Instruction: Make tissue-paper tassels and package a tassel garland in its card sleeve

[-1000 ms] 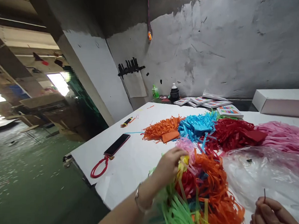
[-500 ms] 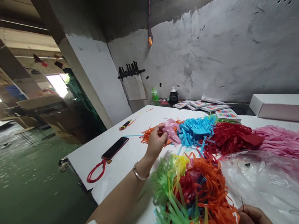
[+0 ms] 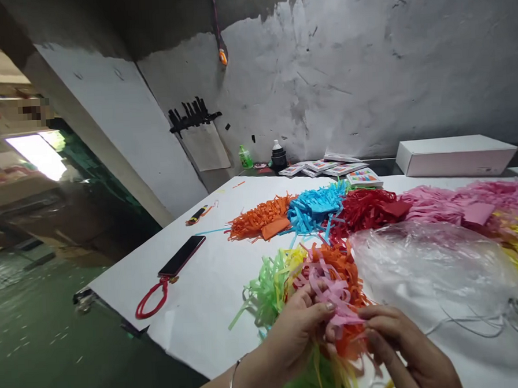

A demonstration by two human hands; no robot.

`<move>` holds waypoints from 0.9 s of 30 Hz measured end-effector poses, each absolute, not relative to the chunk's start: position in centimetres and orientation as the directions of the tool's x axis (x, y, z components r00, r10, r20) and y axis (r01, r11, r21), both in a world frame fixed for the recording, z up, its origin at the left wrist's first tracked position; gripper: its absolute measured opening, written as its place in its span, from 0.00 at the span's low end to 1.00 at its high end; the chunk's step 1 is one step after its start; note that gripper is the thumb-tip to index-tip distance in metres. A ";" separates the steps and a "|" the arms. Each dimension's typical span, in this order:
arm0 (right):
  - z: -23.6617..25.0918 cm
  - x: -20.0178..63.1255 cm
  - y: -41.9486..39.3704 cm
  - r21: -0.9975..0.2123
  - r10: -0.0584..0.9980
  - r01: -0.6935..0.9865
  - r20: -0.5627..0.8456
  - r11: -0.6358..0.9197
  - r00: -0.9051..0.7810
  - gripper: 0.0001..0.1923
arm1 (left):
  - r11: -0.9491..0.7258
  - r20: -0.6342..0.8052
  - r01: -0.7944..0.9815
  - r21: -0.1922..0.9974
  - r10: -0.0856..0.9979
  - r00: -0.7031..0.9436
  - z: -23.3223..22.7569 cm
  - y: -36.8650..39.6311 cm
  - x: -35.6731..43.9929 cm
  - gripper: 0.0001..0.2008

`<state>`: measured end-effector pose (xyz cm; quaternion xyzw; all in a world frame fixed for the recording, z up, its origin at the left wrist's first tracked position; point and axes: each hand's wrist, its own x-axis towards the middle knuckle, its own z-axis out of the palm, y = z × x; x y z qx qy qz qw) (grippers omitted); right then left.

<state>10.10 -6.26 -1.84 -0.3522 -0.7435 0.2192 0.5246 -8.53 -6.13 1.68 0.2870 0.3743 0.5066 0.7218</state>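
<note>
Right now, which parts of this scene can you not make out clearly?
- Head view: the right hand is cut off by the bottom edge.
- The pink tassel has its top hidden between both hands; the left hand covers it.
- The booklets have print too small to read.
- The clear plastic bag blurs what lies beneath.

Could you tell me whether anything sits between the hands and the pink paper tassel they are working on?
Nothing visible does. The left hand and right hand both already pinch the pink tassel in their fingers, just above the mixed tassel bunch. The clear plastic bag lies off to the right, apart.
</note>
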 end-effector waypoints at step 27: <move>0.8 11.9 -8.4 -0.824 0.805 -0.056 0.564 0.564 -0.186 0.07 | -0.283 0.185 0.117 0.952 0.837 0.515 2.8 -10.0 -6.4 0.22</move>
